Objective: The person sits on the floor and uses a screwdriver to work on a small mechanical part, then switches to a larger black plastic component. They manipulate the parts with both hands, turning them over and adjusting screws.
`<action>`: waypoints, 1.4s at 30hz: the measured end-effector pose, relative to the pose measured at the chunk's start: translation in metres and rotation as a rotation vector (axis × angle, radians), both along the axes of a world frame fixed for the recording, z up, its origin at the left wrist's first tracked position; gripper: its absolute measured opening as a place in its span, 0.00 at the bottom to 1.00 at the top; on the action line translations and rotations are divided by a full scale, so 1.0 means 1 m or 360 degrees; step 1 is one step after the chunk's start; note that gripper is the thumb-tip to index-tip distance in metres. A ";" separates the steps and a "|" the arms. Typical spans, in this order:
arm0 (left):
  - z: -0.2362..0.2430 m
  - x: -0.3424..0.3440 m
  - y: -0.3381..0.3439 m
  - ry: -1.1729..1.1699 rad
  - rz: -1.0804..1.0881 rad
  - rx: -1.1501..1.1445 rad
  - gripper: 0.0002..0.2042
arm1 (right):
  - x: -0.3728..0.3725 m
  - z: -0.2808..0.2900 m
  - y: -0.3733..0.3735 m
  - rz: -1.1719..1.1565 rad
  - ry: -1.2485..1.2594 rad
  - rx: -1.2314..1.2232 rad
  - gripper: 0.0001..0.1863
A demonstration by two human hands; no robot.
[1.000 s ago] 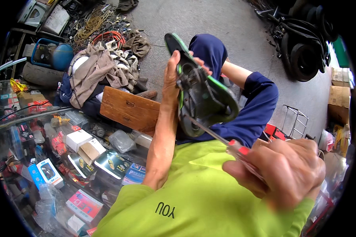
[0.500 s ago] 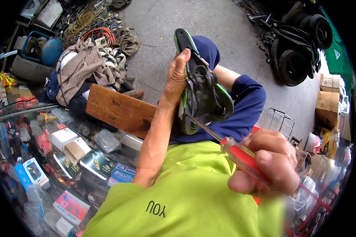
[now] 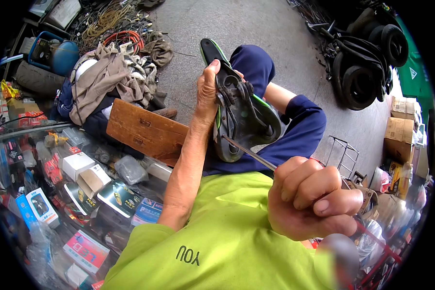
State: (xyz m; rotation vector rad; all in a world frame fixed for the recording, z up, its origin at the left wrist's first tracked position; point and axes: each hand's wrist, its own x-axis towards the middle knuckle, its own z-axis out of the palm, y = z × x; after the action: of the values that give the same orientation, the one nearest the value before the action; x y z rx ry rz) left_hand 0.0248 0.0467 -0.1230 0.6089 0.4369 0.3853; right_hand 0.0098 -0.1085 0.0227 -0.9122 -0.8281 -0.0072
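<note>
A black bicycle saddle with green edging is held underside up over my lap, its narrow nose pointing away. My left hand is wrapped round its narrow middle, thumb on top. My right hand is closed in a fist round a screwdriver. Only the metal shaft shows; the fist hides the handle. The shaft's tip touches the saddle's underside near the left edge of its wide rear end.
To the left, a glass-topped case holds small boxes and bags. Beyond it lie a wooden board and piled cloths. Black tyres stand far right, above cardboard boxes. A wire rack stands nearer.
My right hand has turned over round the screwdriver handle, covering the red grip that showed before. The saddle and my left hand have shifted slightly left, and the tip remains at the saddle.
</note>
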 end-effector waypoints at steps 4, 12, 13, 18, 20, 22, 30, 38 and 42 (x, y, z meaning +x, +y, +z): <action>-0.005 -0.005 0.005 -0.0041 0.0020 -0.0003 0.23 | 0.016 -0.001 0.000 0.0314 0.0087 0.0036 0.23; -0.012 0.006 -0.004 -0.0222 -0.0148 -0.0038 0.19 | 0.059 0.016 0.003 0.1661 -0.0239 0.0080 0.18; -0.013 0.008 -0.002 -0.0144 -0.0096 -0.0030 0.18 | 0.064 0.012 -0.002 0.1559 -0.0111 0.0079 0.17; 0.008 -0.003 0.002 0.0104 0.0069 -0.0067 0.17 | 0.023 0.031 -0.035 0.0379 0.0322 -0.0683 0.12; -0.004 -0.004 0.005 -0.0055 0.0161 -0.0199 0.17 | 0.017 0.052 -0.028 0.0163 0.0299 -0.0632 0.16; 0.007 0.005 -0.007 -0.0035 0.0149 -0.0077 0.19 | 0.014 0.049 -0.018 0.0167 0.0510 -0.0483 0.17; -0.021 -0.007 0.011 0.0221 0.0112 0.0416 0.24 | 0.001 0.002 0.012 0.0273 0.0940 -0.0223 0.19; -0.029 -0.021 0.004 0.0372 0.0023 0.0453 0.24 | 0.013 0.005 0.015 0.0192 0.1000 -0.0253 0.21; -0.043 -0.031 0.002 0.0367 0.0045 0.0444 0.25 | 0.011 0.005 0.010 0.0140 0.1041 -0.0254 0.22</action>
State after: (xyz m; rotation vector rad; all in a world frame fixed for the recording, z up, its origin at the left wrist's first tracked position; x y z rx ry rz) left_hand -0.0060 0.0486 -0.1658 0.9244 0.6181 0.4081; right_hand 0.0205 -0.0989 0.0277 -0.9476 -0.2582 0.4187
